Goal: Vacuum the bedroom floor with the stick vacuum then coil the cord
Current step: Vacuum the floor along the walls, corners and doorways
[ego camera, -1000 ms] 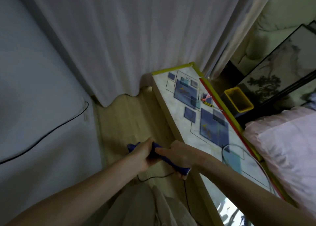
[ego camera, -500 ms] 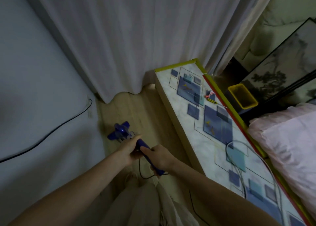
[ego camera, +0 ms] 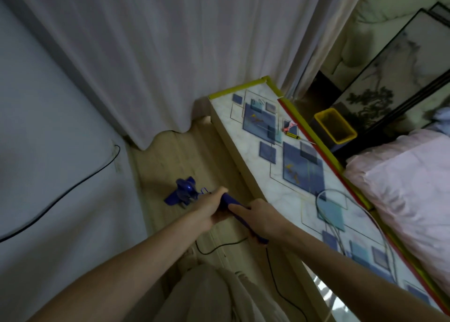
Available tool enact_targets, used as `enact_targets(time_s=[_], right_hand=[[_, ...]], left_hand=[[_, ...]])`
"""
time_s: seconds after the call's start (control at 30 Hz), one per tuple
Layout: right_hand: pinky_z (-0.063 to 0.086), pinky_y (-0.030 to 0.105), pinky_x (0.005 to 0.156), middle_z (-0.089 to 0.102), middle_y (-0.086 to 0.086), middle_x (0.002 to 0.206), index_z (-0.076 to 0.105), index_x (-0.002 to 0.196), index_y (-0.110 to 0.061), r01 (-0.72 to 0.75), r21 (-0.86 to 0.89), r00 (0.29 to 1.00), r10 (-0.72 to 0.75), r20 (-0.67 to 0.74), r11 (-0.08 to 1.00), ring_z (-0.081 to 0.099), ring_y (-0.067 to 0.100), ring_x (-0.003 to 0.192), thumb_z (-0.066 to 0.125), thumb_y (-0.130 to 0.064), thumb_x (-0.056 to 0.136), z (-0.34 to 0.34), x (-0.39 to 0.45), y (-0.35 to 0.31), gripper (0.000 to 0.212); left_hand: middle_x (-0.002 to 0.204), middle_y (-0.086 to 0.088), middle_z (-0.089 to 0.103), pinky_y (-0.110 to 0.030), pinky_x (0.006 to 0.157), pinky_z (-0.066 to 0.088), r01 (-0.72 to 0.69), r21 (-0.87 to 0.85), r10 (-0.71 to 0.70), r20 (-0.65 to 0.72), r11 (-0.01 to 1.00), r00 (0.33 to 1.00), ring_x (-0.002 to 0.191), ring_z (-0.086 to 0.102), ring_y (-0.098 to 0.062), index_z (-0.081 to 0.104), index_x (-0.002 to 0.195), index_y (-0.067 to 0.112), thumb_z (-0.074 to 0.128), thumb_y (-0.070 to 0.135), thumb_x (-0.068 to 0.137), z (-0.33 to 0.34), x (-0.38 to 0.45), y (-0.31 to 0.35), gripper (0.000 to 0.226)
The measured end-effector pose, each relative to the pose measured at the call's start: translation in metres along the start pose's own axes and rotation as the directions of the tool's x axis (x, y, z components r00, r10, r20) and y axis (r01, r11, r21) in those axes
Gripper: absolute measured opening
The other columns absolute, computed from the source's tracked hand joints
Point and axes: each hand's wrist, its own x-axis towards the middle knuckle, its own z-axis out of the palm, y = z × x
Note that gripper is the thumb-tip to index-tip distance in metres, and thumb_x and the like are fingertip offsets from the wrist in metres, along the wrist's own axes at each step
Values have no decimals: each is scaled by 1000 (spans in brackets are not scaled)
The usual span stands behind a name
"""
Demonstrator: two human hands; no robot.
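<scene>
Both grips (left hand (ego camera: 212,208), right hand (ego camera: 259,220)) clamp the vacuum handle (ego camera: 231,201); yellow bin (ego camera: 334,126) contents unclear.

The blue vacuum head (ego camera: 183,195), hidden under the hands a second ago, now shows on the wood floor (ego camera: 175,161) at centre frame, ahead of the left hand (ego camera: 211,209). Both hands, right hand (ego camera: 261,220) included, seem slightly further forward along the handle (ego camera: 239,210) than half a second ago.

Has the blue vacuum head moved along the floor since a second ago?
Yes. The vacuum head was hidden behind the hands; it now shows beyond them, out toward the curtain.
</scene>
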Motion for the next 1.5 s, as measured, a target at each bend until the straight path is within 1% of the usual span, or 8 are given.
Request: enact_targets(time_s=[0.27,0.53,0.67,0.83,0.97,1.13,1.3,1.5], right_hand=[[47,19,45,58,-3,51,60,82,-9,-147,69,982,154,-111,987,53,8,39,48,-54,94,-43,-64,68,48],[37,12,41,55,-6,54,57,72,-16,-113,95,980,126,-156,989,45,0,34,48,-55,94,-61,-70,98,45],[37,14,39,56,-5,53,57,75,-14,-91,159,980,117,-162,983,47,2,34,47,-55,95,-51,-45,86,47],[36,13,37,54,-4,55,54,75,-15,-61,156,985,85,-153,986,46,1,32,43,-53,98,-45,6,50,46],[34,11,38,53,-4,59,59,92,-14,-71,153,982,96,-163,986,46,2,38,41,-54,98,-44,65,12,45],[39,17,45,55,-2,67,55,87,-25,-104,141,980,126,-155,985,50,10,51,39,-57,98,-59,127,-41,37],[42,25,56,57,0,74,56,85,-24,-144,185,977,169,-130,972,53,15,61,41,-62,95,-75,147,-74,42],[41,27,58,55,2,67,56,82,-13,-243,270,941,294,-167,932,48,15,51,41,-63,94,-90,105,-71,54]], left_hand=[[96,-16,64,-39,86,57,61,251,-113,199,966,974,91,66,-29,59,100,6,61,23,91,76,-20,-48,19],[108,-19,62,-47,88,55,59,366,-133,178,929,975,101,65,-32,58,98,5,62,21,88,110,-9,-58,19],[110,-20,58,-39,65,60,98,300,-147,147,949,978,92,64,-31,52,116,2,60,13,92,104,1,-33,28],[105,-19,56,-38,58,58,97,333,-138,100,938,985,80,62,-27,49,116,3,55,10,94,87,29,18,24],[109,-20,55,-37,64,57,66,385,-115,106,921,988,86,62,-29,46,114,6,51,11,96,73,63,74,19],[119,-22,55,-49,83,56,88,408,-131,80,909,988,102,62,-36,45,118,5,53,11,94,60,115,146,26],[126,-22,51,-49,81,56,141,458,-206,95,878,974,105,60,-36,39,130,6,49,13,96,62,130,189,37],[91,-18,56,-42,71,53,88,608,-265,209,789,941,77,59,-30,49,101,2,48,12,99,87,90,184,11]])
